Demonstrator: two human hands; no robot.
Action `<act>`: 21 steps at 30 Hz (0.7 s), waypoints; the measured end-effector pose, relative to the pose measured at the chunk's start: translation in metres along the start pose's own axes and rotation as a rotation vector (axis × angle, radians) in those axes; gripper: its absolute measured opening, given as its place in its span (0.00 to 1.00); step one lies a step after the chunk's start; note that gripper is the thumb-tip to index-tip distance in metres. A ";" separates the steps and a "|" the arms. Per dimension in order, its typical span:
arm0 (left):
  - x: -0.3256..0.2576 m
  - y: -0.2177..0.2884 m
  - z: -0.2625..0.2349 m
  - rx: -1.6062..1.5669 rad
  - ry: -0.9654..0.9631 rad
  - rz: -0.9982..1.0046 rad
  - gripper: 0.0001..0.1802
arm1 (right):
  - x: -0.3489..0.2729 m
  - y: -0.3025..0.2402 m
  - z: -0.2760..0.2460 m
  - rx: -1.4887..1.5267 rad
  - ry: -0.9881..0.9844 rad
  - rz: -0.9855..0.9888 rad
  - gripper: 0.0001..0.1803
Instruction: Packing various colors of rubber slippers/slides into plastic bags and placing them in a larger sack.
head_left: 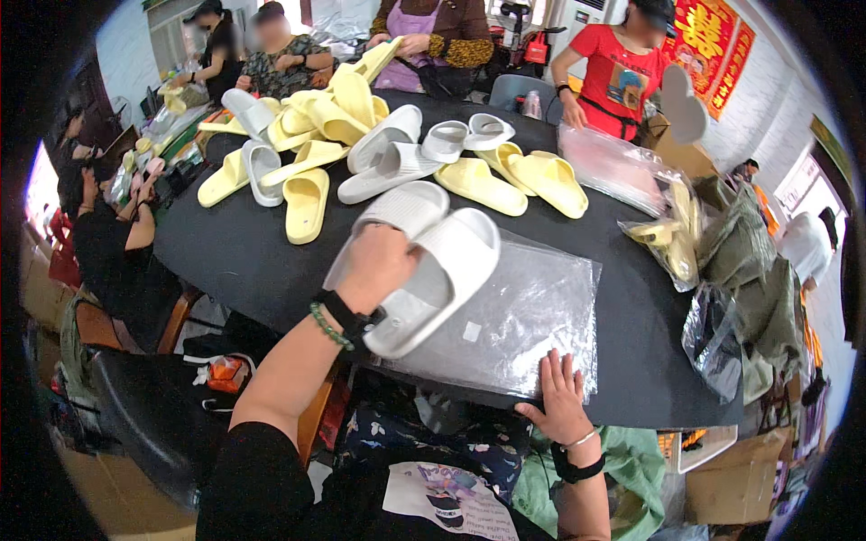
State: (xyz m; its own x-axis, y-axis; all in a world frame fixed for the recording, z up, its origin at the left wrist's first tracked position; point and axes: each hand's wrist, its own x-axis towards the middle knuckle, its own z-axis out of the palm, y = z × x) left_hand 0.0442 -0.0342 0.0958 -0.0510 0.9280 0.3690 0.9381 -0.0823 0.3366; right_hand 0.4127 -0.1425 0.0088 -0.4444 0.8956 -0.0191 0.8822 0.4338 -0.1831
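My left hand [377,263] grips a pair of light grey slide slippers [458,275] side by side, its fingers tucked in at their straps. The pair is over the left part of a stack of clear plastic bags [532,302] on the black table. My right hand [563,389] lies flat with fingers spread on the lower right corner of the bags, holding nothing. Beyond the pair are several loose slippers, among them a grey slipper [390,173] and a yellow slipper [307,206].
A heap of yellow slippers [338,113] covers the table's far left. More plastic bags [600,167] lie at the far right, near bagged yellow slippers [677,239]. Co-workers stand across the table; one in red [618,77] holds up pale slippers. A black chair [144,424] stands at left.
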 end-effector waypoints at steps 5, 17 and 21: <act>-0.023 0.020 0.036 0.079 -0.216 0.062 0.21 | 0.002 0.000 0.002 -0.001 -0.012 0.002 0.56; -0.033 -0.014 0.056 -0.221 -0.299 0.262 0.24 | 0.002 -0.018 -0.022 0.023 0.025 0.063 0.53; -0.031 -0.008 0.052 -0.184 -0.303 0.248 0.22 | 0.005 -0.018 -0.011 0.023 0.014 0.100 0.50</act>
State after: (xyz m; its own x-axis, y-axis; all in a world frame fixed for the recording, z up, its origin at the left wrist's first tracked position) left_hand 0.0555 -0.0439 0.0367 0.2970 0.9346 0.1958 0.8313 -0.3540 0.4285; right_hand 0.3965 -0.1441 0.0232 -0.3517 0.9358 -0.0247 0.9182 0.3397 -0.2038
